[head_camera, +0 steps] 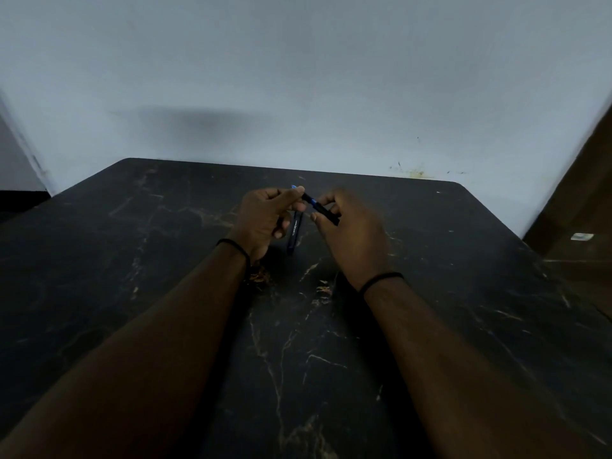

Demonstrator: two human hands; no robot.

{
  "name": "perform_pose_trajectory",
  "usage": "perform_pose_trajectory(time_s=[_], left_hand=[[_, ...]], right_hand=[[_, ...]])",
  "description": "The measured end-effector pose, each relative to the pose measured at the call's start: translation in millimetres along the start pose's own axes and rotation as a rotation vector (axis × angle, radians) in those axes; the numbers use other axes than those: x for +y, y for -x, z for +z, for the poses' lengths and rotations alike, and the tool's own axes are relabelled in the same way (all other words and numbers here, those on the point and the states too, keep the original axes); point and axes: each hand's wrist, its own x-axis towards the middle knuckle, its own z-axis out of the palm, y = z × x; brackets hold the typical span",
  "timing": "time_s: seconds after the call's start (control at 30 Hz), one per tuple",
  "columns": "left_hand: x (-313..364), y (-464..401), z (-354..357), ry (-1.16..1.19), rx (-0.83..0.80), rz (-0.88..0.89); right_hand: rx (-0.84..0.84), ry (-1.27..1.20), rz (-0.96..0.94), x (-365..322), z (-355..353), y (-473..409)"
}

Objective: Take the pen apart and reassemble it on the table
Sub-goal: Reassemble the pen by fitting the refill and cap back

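Observation:
Above the black marble-patterned table (165, 260), both hands hold a dark pen part (319, 208) with a blue band, slanting from upper left to lower right. My left hand (265, 220) pinches its upper end, where a blue tip shows past the fingertips. My right hand (351, 233) grips its lower end. A second dark pen piece (294, 235) with white lettering points downward below my left hand's fingers. Whether it rests on the table or is held, I cannot tell.
The table's far edge meets a pale blue wall (298, 77). A brown wooden surface (576, 226) stands past the table's right edge. Black bands circle both wrists.

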Motion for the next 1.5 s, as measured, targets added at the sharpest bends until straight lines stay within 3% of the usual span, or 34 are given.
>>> perform_pose_trajectory(time_s=[0.53,0.87,1.07,1.17,1.5], left_hand=[[-7,-4,-1,0.063,-0.097,0.003],[-10,-7,-6,0.093,-0.099,0.002],[-9,-8,-7,0.07,-0.076,-0.011],[-9,-8,-8,0.068,-0.079,-0.011],[-9,-7,-7,0.058,-0.068,0.002]], right_hand=[[0.015,-0.008,-0.015,4,1,0],[-0.016,-0.002,0.058,8,5,-2],[-0.129,0.104,0.058,5,6,-4],[-0.091,0.006,0.097,6,7,-4],[-0.105,0.099,0.051,7,10,-4]])
